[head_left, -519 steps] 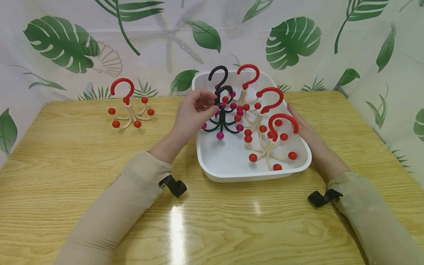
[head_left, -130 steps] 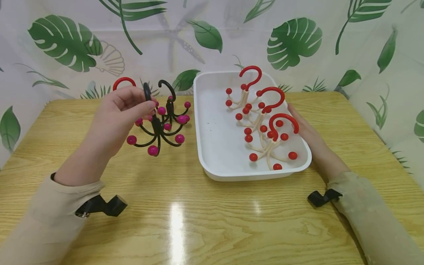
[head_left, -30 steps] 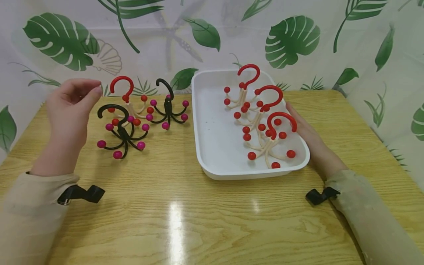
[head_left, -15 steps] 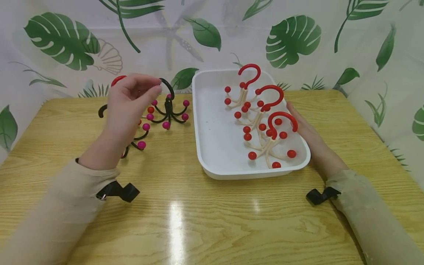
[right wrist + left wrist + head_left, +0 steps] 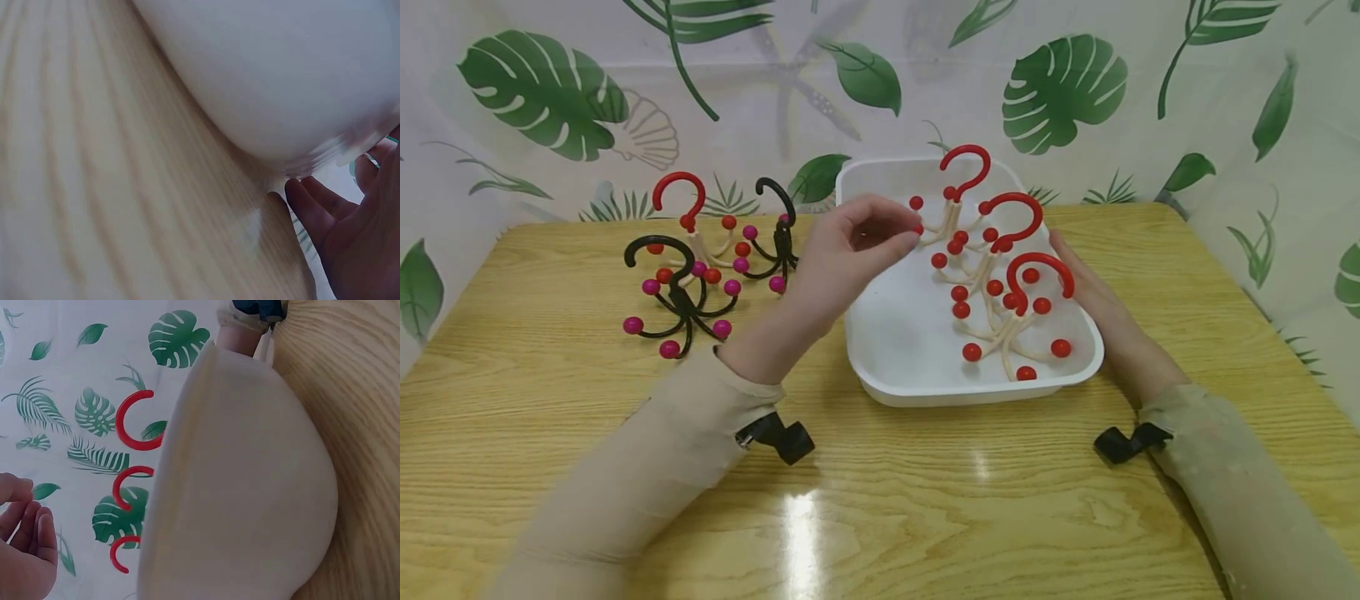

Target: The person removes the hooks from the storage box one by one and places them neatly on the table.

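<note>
My left hand (image 5: 857, 250) is over the white tub (image 5: 887, 396), its fingers bent loosely beside a red ball tip of the rear cream hanger (image 5: 952, 221). Nothing shows between its fingers in the left wrist view. Two more cream hangers, the middle one (image 5: 988, 267) and the front one (image 5: 1009, 329), stand in the tub, each with a red hook and ball-tipped arms. My right hand (image 5: 1093, 296) rests against the tub's right side. In the right wrist view, its fingers (image 5: 306, 209) reach along the outer wall, fairly straight; some are hidden.
Left of the tub on the wooden table (image 5: 910, 500) stand a cream hanger with a red hook (image 5: 679, 179), a black hanger with pink balls (image 5: 683, 304) before it, and another black hanger (image 5: 782, 242), partly covered by my left hand. A leaf-patterned sheet (image 5: 917, 100) hangs behind.
Earlier, my left hand took both black hangers from the tub and set them on the table. Over the last second it moved right, back over the tub. My right hand stayed put.
</note>
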Motion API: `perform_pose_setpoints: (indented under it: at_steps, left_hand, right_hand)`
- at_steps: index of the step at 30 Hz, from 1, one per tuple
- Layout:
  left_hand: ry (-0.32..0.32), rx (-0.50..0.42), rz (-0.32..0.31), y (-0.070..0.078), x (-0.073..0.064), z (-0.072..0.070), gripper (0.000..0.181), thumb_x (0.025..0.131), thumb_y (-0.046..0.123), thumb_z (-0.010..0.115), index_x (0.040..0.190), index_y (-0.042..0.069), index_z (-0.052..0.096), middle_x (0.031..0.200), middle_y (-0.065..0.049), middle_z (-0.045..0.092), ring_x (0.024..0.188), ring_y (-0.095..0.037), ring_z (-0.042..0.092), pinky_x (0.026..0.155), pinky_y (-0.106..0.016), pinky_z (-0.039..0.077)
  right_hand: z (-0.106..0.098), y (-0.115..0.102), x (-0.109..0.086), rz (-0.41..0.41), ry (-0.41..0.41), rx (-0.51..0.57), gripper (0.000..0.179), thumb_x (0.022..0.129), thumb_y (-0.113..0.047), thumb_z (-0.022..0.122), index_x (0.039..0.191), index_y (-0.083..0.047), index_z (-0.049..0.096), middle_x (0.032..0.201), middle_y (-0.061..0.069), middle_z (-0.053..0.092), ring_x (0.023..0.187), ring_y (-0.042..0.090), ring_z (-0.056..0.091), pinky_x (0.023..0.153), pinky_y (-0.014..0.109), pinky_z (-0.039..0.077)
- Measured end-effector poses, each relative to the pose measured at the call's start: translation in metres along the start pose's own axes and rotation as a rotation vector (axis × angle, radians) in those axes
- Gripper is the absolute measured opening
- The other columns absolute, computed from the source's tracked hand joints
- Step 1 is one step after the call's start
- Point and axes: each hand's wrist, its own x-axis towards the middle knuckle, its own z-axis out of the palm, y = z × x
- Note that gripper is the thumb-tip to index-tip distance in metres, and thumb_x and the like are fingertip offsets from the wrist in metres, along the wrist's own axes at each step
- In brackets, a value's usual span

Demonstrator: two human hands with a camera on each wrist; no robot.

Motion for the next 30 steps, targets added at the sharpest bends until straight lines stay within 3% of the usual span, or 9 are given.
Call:
perform_pose_setpoints:
  at_steps: [9, 15, 23, 30]
  left_hand:
    - [-0.125, 0.02, -0.066, -0.013, 0.009, 0.04, 0.022, 0.083, 0.013, 0.066, 0.104, 0.007, 0.062, 0.097, -0.001, 0.061, 0.086, -0.014, 0.058, 0.078, -0.023, 0.05]
    - [-0.181, 0.091, -0.109, -0.014, 0.013, 0.057, 0.033, 0.082, 0.016, 0.067, 0.113, 0.01, 0.058, 0.108, 0.0, 0.057, 0.096, -0.011, 0.054, 0.083, -0.015, 0.045]
    - [-0.253, 0.122, -0.12, -0.024, 0.013, 0.071, 0.045, 0.083, 0.014, 0.065, 0.126, 0.012, 0.05, 0.122, 0.003, 0.052, 0.11, -0.009, 0.049, 0.095, -0.019, 0.039]
    - [-0.301, 0.119, -0.121, -0.028, 0.014, 0.075, 0.047, 0.083, 0.015, 0.065, 0.127, 0.011, 0.049, 0.123, 0.002, 0.052, 0.11, -0.012, 0.05, 0.092, -0.017, 0.041]
  right_hand:
    - [0.001, 0.0, 0.001, 0.002, -0.003, 0.015, 0.05, 0.095, -0.042, 0.034, 0.14, -0.047, 0.011, 0.15, -0.016, 0.005, 0.139, 0.012, -0.002, 0.109, 0.05, 0.014]
    - [0.0, 0.002, 0.0, -0.014, 0.005, -0.015, 0.05, 0.095, -0.043, 0.033, 0.14, -0.046, 0.012, 0.15, -0.017, 0.005, 0.139, 0.011, -0.003, 0.109, 0.053, 0.008]
    - [-0.001, -0.001, 0.001, 0.008, -0.004, -0.011, 0.051, 0.095, -0.044, 0.034, 0.14, -0.047, 0.011, 0.15, -0.017, 0.004, 0.139, 0.013, -0.003, 0.108, 0.052, 0.013]
    - [-0.004, -0.002, -0.002, -0.039, -0.007, 0.036, 0.05, 0.096, -0.036, 0.036, 0.141, -0.043, 0.016, 0.148, -0.023, 0.0, 0.137, 0.005, -0.009, 0.108, 0.054, -0.003]
